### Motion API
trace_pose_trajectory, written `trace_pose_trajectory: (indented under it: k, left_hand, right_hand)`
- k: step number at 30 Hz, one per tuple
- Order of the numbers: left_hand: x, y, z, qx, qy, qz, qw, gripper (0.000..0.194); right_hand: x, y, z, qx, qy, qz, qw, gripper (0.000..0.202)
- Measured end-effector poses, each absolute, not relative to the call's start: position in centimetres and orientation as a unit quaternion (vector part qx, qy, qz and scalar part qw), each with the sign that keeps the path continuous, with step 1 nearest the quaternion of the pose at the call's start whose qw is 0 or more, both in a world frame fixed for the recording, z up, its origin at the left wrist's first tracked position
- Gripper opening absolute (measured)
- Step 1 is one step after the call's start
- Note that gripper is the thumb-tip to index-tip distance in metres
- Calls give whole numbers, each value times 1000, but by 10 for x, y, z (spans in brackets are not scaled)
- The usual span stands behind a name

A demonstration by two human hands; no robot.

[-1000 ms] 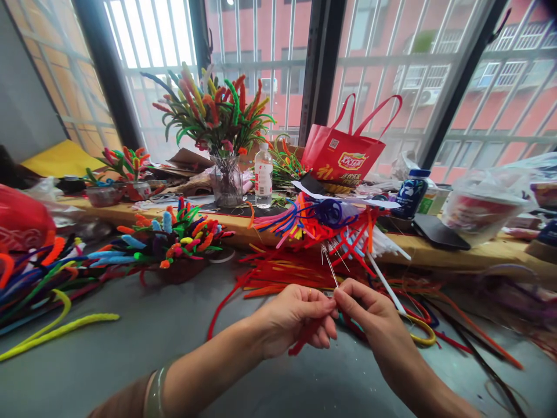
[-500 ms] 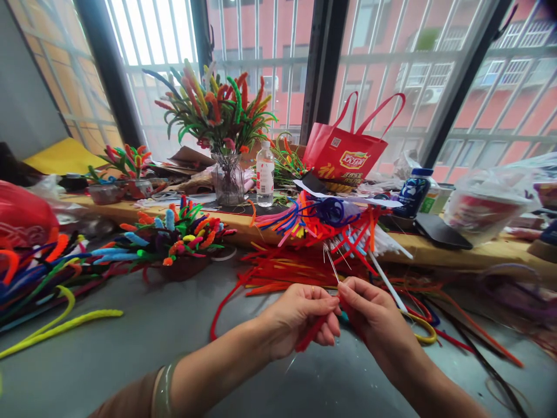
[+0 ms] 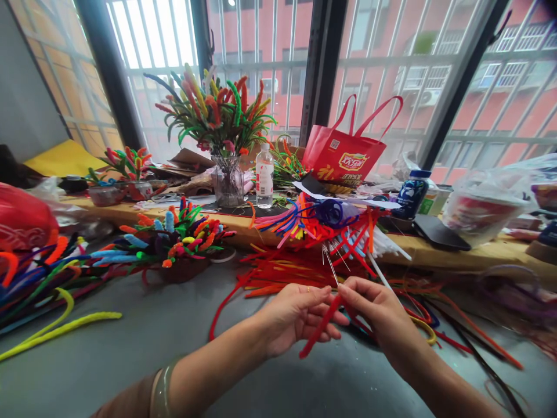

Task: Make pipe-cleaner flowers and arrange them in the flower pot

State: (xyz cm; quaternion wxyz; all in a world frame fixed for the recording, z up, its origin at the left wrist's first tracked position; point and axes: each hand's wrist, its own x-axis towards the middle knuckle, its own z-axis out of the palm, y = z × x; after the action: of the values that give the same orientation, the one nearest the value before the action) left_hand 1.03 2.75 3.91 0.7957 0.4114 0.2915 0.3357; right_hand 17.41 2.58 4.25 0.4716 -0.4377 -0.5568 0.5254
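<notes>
Wooden ledge [image 3: 243, 222]: runs along the back below the barred windows, bearing a glass vase [image 3: 228, 184] of fuzzy flowers [image 3: 221, 113], a clear bottle [image 3: 264, 181] just beside it, a tilted red bag [image 3: 343, 154], a dark blue bottle [image 3: 412, 196] and a plastic-wrapped tub [image 3: 483, 210].
Tabletop, left side: on the grey tabletop [image 3: 243, 386], a many-coloured cluster [image 3: 187, 239] of fuzzy stems, with yellow-green stems [image 3: 78, 322] lying nearer the front.
Behind the hands: a spread of red and orange strips [image 3: 278, 276] lies close beyond the fingers; a white stick [image 3: 380, 271] slants down toward the right hand [image 3: 376, 310], which partly covers a yellow loop [image 3: 429, 331].
Left hand [image 3: 300, 320]: loosely open, thumb apart from the curved fingers, which lie behind a red fuzzy stem [image 3: 319, 331]; whether they touch it is unclear.
Right hand grip: thumb and forefinger pinch the upper end of that stem, other fingers curled in.
Stem's place: between the two hands, above the tabletop, near the middle.
Stem's axis: slants from the pinch down and leftward, free end toward the wearer.
Metal wire [image 3: 332, 271]: thin, reaching from the pinch up and slightly left, away from the wearer.
</notes>
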Motion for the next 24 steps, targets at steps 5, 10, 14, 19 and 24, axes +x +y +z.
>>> trace_pose_trajectory:
  k: [5, 10, 14, 19, 24]
  left_hand:
    - [13, 28, 36, 368, 318, 340, 805, 22]
    - [15, 25, 34, 364, 293, 342, 815, 21]
    - [18, 20, 37, 397, 289, 353, 796, 25]
    - [23, 8, 31, 410, 281, 355, 791, 25]
    - [27, -5, 20, 414, 269, 252, 832, 30]
  right_hand:
    - [165, 18, 44, -443, -577, 517, 451, 36]
    - [163, 16, 42, -440, -557, 533, 460, 35]
    - [159, 13, 38, -428, -501, 546, 516, 35]
    - [169, 22, 45, -427, -435, 548, 574, 33]
    - [207, 50, 58, -422, -364, 490, 670, 28]
